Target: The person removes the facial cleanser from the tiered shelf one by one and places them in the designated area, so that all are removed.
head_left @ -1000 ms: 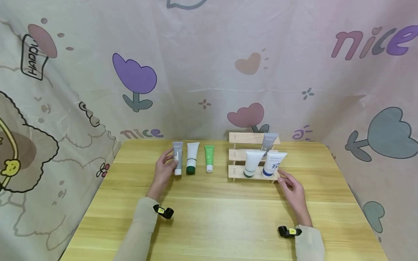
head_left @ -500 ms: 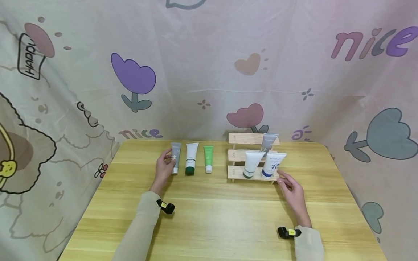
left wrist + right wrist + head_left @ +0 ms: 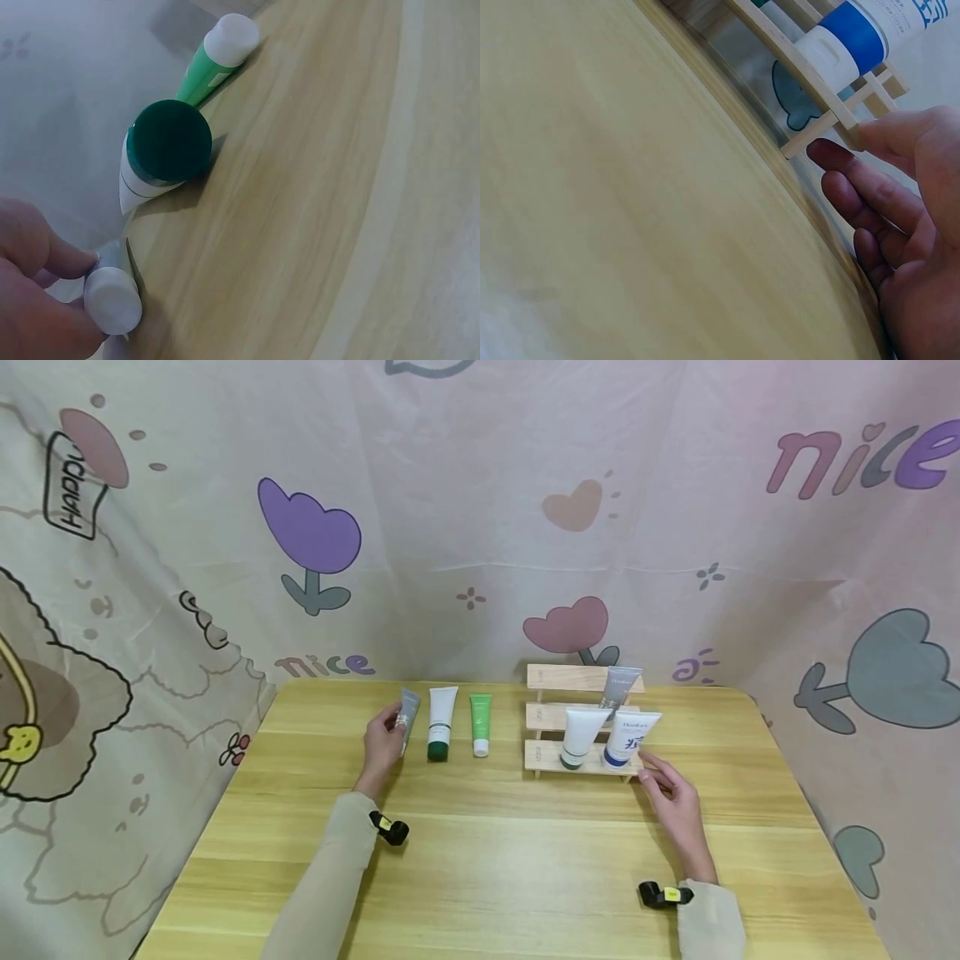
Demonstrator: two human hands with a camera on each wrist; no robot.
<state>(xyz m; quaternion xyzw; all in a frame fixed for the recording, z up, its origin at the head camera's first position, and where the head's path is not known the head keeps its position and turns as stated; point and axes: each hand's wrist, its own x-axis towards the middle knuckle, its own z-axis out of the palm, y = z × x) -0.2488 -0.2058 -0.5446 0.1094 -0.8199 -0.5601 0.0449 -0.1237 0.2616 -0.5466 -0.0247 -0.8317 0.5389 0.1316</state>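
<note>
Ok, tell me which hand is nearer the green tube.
Left. The left hand pinches a grey tube to the left of the green tube, with one white tube between; the right hand is farther away, at the right end of the wooden rack.

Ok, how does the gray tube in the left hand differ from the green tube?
The gray tube is pinched by the left hand; the green tube lies untouched. In the head view, the gray tube slants while the green tube is nearly straight. Both have white caps.
</note>
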